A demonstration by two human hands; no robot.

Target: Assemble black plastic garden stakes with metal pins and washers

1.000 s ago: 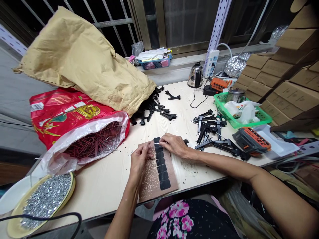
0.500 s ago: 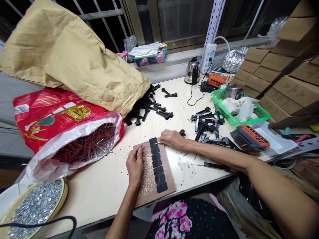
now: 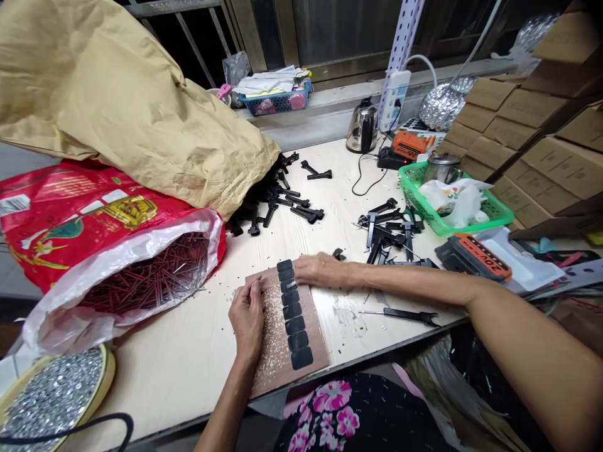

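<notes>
A brown board (image 3: pixel 271 361) lies at the table's front edge, its left part covered with pale specks. A column of black rounded pads (image 3: pixel 295 325) runs down it. My right hand (image 3: pixel 320 270) is at the right side of the upper pads, fingers pressed together; a small pale glint shows on a pad beside the fingertips. What it pinches is hidden. On the board's left edge rests my left hand (image 3: pixel 247 314), fingers curled and thumb against them; its inside is hidden. A black-handled tool with a thin metal shaft (image 3: pixel 405 314) lies right of the board.
Black plastic parts lie in piles (image 3: pixel 301 210) by a tan sack (image 3: pixel 141 107) and at the right (image 3: pixel 391 232). A red bag (image 3: pixel 89 213) holds dark red rods. Also here: a bowl of shiny metal pieces (image 3: pixel 56 395), a green basket (image 3: pixel 433 216), a kettle (image 3: pixel 362 129), a battery pack (image 3: pixel 473 257), cartons (image 3: pixel 541 157).
The view has shifted slightly, so most things sit a little further left. My right fingertips have moved slightly down the pad column, and the thin piece seen at them is no longer plain.
</notes>
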